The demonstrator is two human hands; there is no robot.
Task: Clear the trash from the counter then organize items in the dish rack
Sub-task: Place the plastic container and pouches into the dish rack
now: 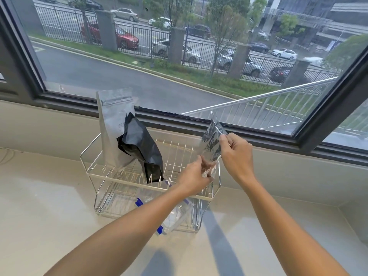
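A white wire dish rack [123,176] with two tiers stands on the pale counter [49,216] below the window. A tall silver pouch [113,126] stands upright in its upper tier at the left, and a crumpled black bag [141,148] leans against it. Above the rack's right end I hold a clear plastic pouch [212,142] with both hands. My left hand [194,176] pinches its lower end, and my right hand [238,154] pinches its upper right edge. A clear container with blue clips [175,216] lies tilted in the lower tier, partly hidden by my left forearm.
The window sill and dark frame [258,136] run right behind the rack. A raised ledge [354,222] borders the counter at the far right. A thin cord [6,156] lies at the counter's far left edge.
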